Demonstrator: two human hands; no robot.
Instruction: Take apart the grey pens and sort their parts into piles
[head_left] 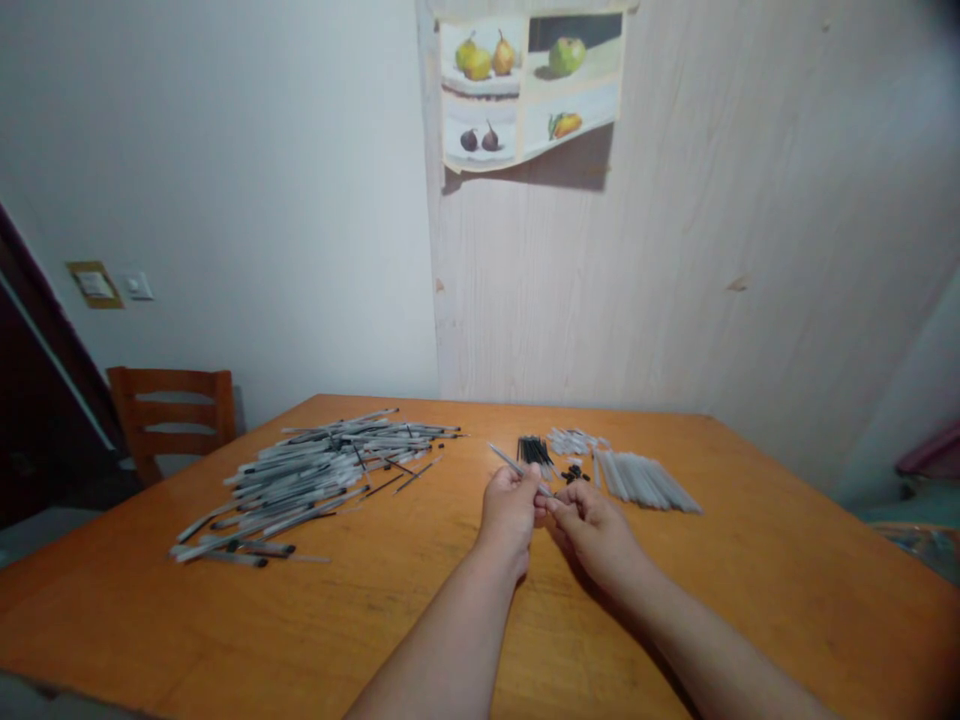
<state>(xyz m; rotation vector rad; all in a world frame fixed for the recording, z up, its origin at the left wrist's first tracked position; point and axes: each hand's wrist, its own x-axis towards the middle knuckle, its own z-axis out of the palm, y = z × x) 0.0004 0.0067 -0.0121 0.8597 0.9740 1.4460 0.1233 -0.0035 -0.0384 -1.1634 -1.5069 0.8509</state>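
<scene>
**Gripping firmly, keeping everything in line**

At the centre, the left hand [510,510] is clamping thumb and fingers around the middle of a slim grey pen [506,459], whose free end is pointing towards 10 o'clock. The right hand [596,522] is pinching near the other end, so both hands are meeting just beside each other over the desk [420,600]. Handling it well probably means the left hand is staying steady while the right is working strictly along the pen's length, bending nothing.

Counting left to right, with the hands as the clock's centre: at 10 o'clock, one chair [176,412] is standing past the desk; nearer, one heap of pens [322,470] is lying crisscrossed, too overlapped for counting. At 12, one bundle of black rods [533,452] is lying too tightly for a number. At 1, one scatter of clear pieces [574,441] is lying beyond one cluster of black bits [576,473], both uncountably small. At 2, one row of clear tubes [645,482] is lying side by side, seemingly over ten.
</scene>
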